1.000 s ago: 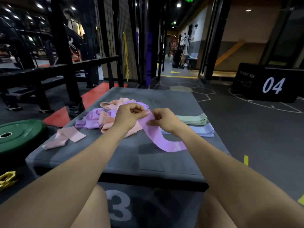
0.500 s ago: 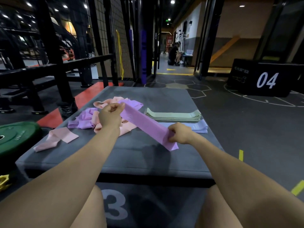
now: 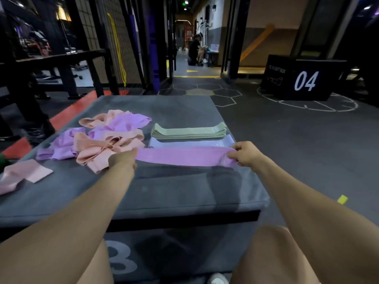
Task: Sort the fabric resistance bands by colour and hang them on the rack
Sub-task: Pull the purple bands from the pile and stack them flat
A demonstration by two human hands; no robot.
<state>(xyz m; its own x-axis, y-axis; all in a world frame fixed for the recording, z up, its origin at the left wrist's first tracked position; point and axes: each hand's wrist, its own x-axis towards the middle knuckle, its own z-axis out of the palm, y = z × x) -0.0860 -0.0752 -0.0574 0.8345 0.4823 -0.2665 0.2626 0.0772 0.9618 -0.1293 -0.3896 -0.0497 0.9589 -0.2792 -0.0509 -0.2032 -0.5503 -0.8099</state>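
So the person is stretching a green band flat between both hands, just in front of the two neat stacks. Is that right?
Not quite: the head view shows the band held between the left hand and right hand is purple, not green. Green is the farther neat stack; the nearer stack is pale lavender.

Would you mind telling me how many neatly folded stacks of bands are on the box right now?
2: the green stack at the far right of the grey box, and the pale blue stack just in front of it. The loose pile could hide more.
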